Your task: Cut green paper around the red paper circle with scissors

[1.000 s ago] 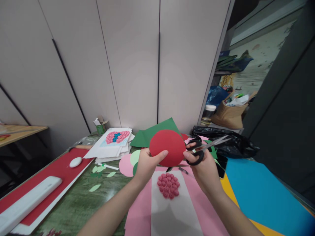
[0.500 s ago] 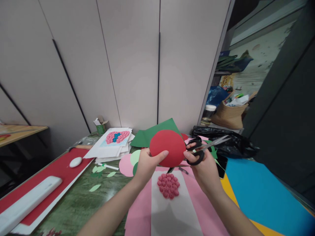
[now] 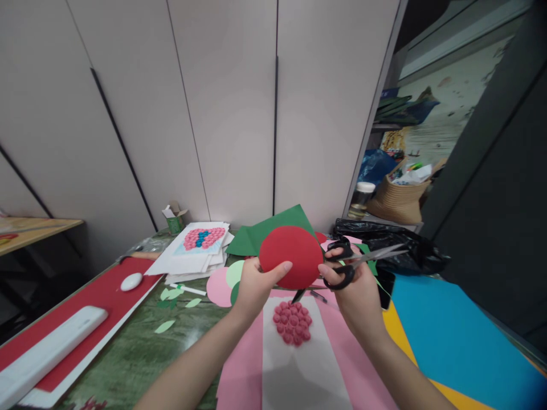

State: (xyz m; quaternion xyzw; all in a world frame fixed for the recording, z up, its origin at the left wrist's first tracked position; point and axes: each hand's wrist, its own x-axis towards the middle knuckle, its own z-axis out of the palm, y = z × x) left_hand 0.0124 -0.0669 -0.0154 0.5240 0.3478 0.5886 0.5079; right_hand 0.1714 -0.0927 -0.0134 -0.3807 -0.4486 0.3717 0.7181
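Note:
A red paper circle [image 3: 292, 250] is held up over the table, its left side pinched in my left hand [image 3: 256, 285], thumb on the front. My right hand [image 3: 352, 290] has its fingers through the black handles of the scissors [image 3: 378, 253], whose blades point right, away from the circle. That hand's thumb and fingertips are close to the circle's right edge; whether they touch it is unclear. Below lies a white sheet [image 3: 299, 370] with a cluster of pink rosettes [image 3: 293, 323], on pink paper [image 3: 243, 364].
Green paper [image 3: 277, 225], pink and green circles and leaf cutouts lie behind and left. A white device [image 3: 51, 347] and white mouse [image 3: 131, 282] rest on red paper at left. At right are blue paper [image 3: 457, 336], a phone [image 3: 386, 287] and a black bag [image 3: 405, 256].
The scissors have turned slightly in my right hand, so their blades sit lower and farther right. The red circle and my left hand have hardly moved.

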